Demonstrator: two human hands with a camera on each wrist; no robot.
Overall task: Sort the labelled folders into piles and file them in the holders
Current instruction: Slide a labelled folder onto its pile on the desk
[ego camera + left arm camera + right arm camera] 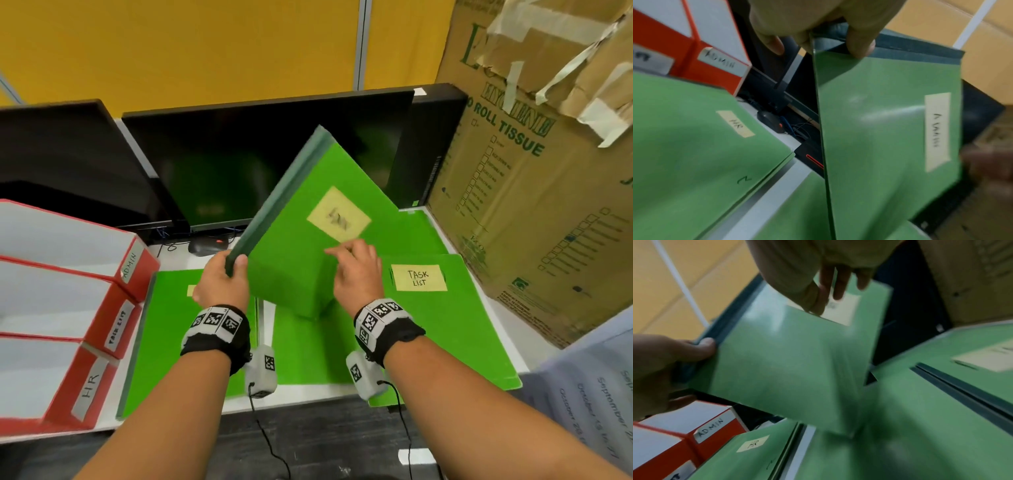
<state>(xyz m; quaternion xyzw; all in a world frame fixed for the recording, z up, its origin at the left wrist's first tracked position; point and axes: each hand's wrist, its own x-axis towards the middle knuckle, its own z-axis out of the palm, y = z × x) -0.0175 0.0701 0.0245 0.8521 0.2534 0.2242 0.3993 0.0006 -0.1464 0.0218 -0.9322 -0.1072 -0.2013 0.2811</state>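
Above the worktop (239, 404) | left hand (221, 286) grip pinches the dark-spined green card folder (301, 219) | right hand (356, 270) fingers spread on its cover | read the label, then lower it flat onto its matching pile.

Holders (113, 291): ADMIN, TASK LIST, HR; folder (445, 325): TASK LIST.

Three red holders (102, 294); two monitors (267, 157); one cardboard box (534, 192).

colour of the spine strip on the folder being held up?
Dark green spine strip on the bright green folder, gripped by the left hand; head view shows it best.
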